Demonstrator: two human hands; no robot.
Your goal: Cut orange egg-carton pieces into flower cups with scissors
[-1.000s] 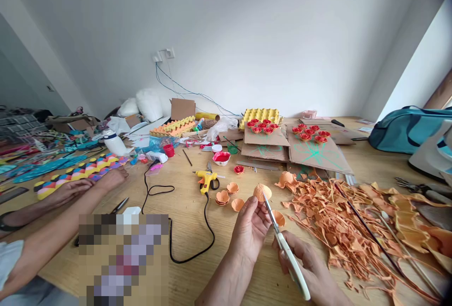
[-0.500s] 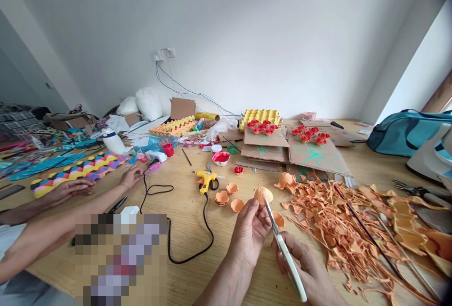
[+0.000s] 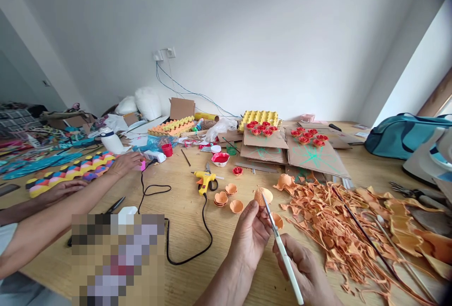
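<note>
Between the thumb and fingers of my left hand [image 3: 251, 230] is an orange egg-carton cup [image 3: 265, 196]. My right hand [image 3: 300, 259] is closed around the white handles of a pair of scissors [image 3: 287, 263], whose blades lie against the cup's near side. Just behind my fingers, another orange cup [image 3: 278, 221] rests on the table, partly hidden. Left of my hands sit several cut orange cups [image 3: 236, 206] with petal-like edges. A large heap of orange carton scraps [image 3: 328, 221] spreads to the right.
A yellow glue gun [image 3: 205, 181] with a black cord lies left of centre, near a bowl of red paint [image 3: 220, 158]. Red paper flowers [image 3: 309, 135] stand on cardboard [image 3: 314, 157] behind. At left, a co-worker's hand [image 3: 125, 164] reaches over a painted egg carton [image 3: 70, 174].
The co-worker's hand has shifted left and up, near a pink item. My hands keep nearly the same pose, and the scissors' handles look closer together.
</note>
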